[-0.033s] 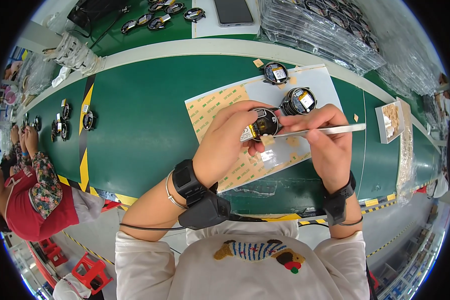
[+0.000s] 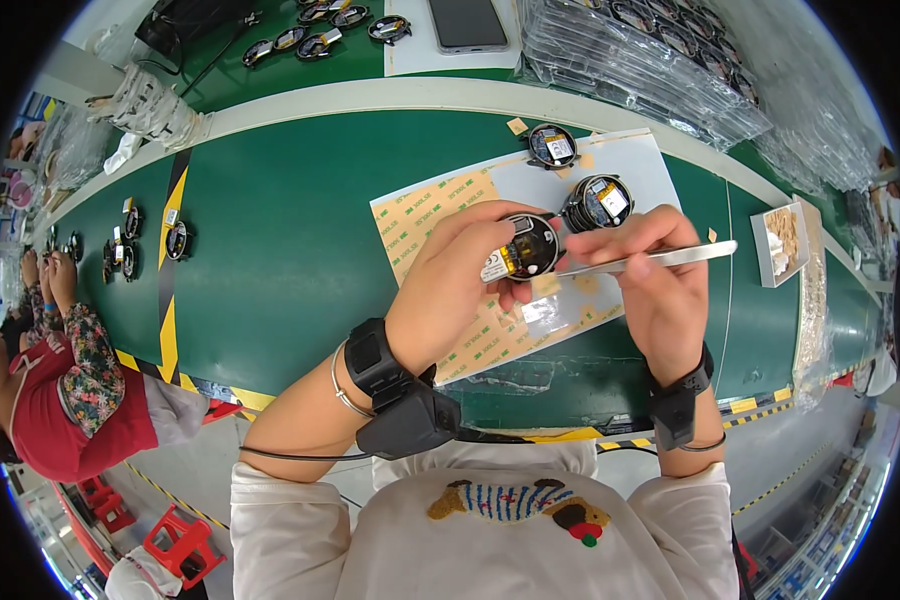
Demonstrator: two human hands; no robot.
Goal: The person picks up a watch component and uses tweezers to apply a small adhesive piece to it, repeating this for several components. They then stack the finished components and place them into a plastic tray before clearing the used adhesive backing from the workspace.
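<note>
My left hand [image 2: 452, 275] is closed around a round black watch case [image 2: 536, 248] whose inside faces up, showing a yellow strip and a white label. In my right hand [image 2: 662, 282], slim silver tweezers [image 2: 685, 256] lie pinched almost level, their tip close to the right edge of the case; whether it touches is unclear. Below the tip is a small tan adhesive piece [image 2: 546, 286]. Under both hands lies a sheet of tan printed backing paper [image 2: 420, 222]. Beyond my right hand, more open watch cases [image 2: 606, 200] are stacked, and another case [image 2: 552, 147] sits farther back.
A small white box [image 2: 778, 246] stands at the right. Clear plastic trays [image 2: 640, 75] are piled at the back right, near a phone [image 2: 467, 24]. More watch cases [image 2: 177, 240] lie by the striped tape [image 2: 171, 290] at left, where a person in red [image 2: 90, 410] works.
My right hand and the tweezers have shifted slightly right, away from the case. The tan piece near the tip sits a little farther right. My left hand keeps its hold.
</note>
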